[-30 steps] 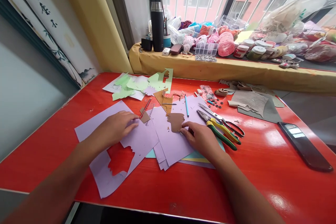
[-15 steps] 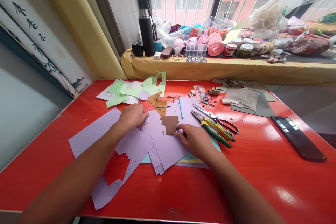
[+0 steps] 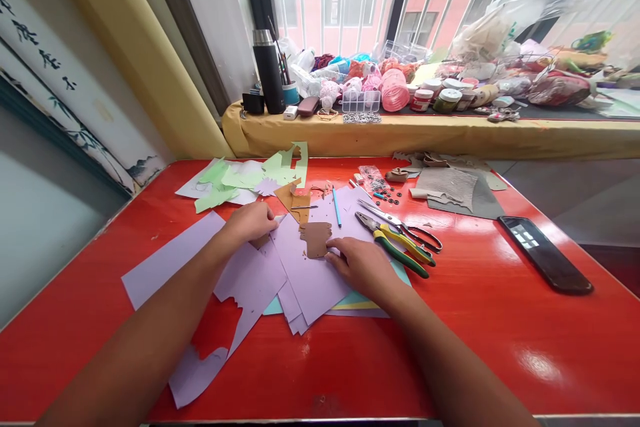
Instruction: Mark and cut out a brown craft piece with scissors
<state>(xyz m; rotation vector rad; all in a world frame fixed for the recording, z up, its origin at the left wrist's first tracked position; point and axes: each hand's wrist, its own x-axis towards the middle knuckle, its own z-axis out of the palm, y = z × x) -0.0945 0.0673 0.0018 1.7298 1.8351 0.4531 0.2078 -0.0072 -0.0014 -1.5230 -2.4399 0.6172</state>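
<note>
A brown cut piece [image 3: 317, 241], apparently leather, with a jagged top edge, lies flat on stacked purple paper sheets [image 3: 313, 287]. My right hand [image 3: 357, 263] rests at its right edge, thumb and index finger closed on that edge. To the left, my left hand [image 3: 251, 221] has its fingers curled together over the paper; anything small between the fingertips cannot be made out. Partly under this hand shows another brown scrap [image 3: 260, 241]. Below it lies a purple sheet [image 3: 250, 273] with ragged cut-outs. A tan offcut [image 3: 293, 199] and a blue pen [image 3: 337, 207] lie beyond the brown piece.
Pliers [image 3: 395, 243] with yellow-green handles and scissors [image 3: 400, 221] lie right of my right hand. Farther right is a phone [image 3: 545, 255]. Green paper scraps [image 3: 235, 180], small black rings [image 3: 391, 197] and grey leather pieces [image 3: 445, 188] lie toward the back. A cluttered windowsill [image 3: 310, 137] runs behind.
The whole view has turned slightly to the right, so the scene sits farther left. Both hands stay almost in place; the brown piece lies as before.
</note>
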